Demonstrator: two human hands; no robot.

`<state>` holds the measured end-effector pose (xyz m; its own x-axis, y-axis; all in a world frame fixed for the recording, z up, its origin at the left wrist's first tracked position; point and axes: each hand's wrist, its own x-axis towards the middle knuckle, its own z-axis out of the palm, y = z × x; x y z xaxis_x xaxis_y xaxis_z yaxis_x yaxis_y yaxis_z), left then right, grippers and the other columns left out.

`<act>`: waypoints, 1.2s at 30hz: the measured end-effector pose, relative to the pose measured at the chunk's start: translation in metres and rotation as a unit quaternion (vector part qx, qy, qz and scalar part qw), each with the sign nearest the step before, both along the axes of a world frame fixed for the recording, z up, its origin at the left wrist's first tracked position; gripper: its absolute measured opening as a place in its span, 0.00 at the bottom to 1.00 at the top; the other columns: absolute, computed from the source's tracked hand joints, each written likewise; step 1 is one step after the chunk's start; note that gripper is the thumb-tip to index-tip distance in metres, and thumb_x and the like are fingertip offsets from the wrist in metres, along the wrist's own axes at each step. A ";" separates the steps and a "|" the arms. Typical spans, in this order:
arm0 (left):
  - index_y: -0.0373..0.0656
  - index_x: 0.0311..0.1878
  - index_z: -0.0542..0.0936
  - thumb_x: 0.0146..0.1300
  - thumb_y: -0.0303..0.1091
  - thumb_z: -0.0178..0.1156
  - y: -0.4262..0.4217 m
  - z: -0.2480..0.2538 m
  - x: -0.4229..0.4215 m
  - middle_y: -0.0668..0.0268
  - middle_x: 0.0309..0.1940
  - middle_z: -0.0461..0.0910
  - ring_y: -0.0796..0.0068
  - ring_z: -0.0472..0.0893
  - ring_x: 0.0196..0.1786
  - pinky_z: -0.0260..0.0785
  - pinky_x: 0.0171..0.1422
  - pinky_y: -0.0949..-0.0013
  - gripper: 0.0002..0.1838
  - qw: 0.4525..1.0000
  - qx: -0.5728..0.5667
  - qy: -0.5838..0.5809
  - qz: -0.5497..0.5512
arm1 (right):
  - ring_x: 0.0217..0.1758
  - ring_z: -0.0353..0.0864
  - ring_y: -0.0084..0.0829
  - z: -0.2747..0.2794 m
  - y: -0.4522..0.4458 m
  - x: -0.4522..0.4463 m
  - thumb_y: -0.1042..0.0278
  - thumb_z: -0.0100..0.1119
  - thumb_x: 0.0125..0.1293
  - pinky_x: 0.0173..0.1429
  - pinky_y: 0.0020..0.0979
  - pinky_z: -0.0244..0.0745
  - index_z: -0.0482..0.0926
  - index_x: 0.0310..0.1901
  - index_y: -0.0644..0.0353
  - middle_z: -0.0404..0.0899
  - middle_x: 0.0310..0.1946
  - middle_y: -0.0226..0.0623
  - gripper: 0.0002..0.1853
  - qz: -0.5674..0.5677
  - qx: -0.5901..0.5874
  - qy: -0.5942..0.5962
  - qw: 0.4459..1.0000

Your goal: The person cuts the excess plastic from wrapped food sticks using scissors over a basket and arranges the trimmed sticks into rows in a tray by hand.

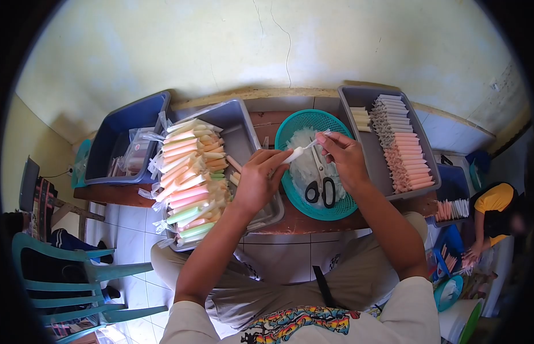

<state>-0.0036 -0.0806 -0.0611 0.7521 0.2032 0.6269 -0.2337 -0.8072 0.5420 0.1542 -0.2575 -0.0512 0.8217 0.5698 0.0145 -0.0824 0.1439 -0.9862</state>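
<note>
My left hand [260, 175] is closed round a white ice pop [294, 155] in a thin clear plastic sleeve. The fingers of my right hand [342, 156] pinch the loose, twisted plastic end of that same sleeve. Both hands are above a teal basket [290, 204] that contains crumpled clear plastic [299, 167]. Scissors [320, 184] with black handles lie on the plastic, their handles towards me. Left of my left hand, a grey tray [239, 114] bears a heap of orange, pink, green and cream ice pops [184, 172].
At the right, a grey tray [348, 95] has rows of white and pink ice pops [407, 155]. A dark blue bin [100, 136] with plastic packs stands far left. A teal chair [66, 285] is at lower left. Another person in a yellow-and-black top [492, 199] works at far right.
</note>
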 end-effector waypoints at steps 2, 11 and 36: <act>0.48 0.63 0.89 0.62 0.23 0.75 0.000 0.000 0.000 0.58 0.50 0.90 0.56 0.88 0.49 0.83 0.53 0.58 0.24 1.000 0.010 0.000 0.006 | 0.32 0.75 0.14 0.002 0.000 -0.001 0.58 0.74 0.75 0.37 0.21 0.70 0.92 0.49 0.63 0.84 0.31 0.25 0.15 -0.002 -0.004 -0.008 1.000; 0.47 0.61 0.89 0.62 0.24 0.76 -0.002 0.000 0.000 0.59 0.50 0.90 0.55 0.88 0.49 0.82 0.53 0.57 0.23 0.999 0.013 -0.009 0.028 | 0.37 0.79 0.15 0.001 -0.014 0.003 0.59 0.70 0.77 0.41 0.22 0.75 0.91 0.55 0.63 0.88 0.39 0.27 0.16 0.011 -0.047 -0.072 0.996; 0.43 0.55 0.90 0.60 0.25 0.78 0.000 -0.005 0.002 0.58 0.48 0.90 0.54 0.88 0.50 0.81 0.56 0.56 0.18 0.998 0.000 -0.009 0.055 | 0.63 0.82 0.65 -0.070 -0.014 -0.029 0.63 0.79 0.60 0.69 0.52 0.80 0.62 0.74 0.81 0.77 0.59 0.69 0.48 0.092 -0.508 -0.338 0.787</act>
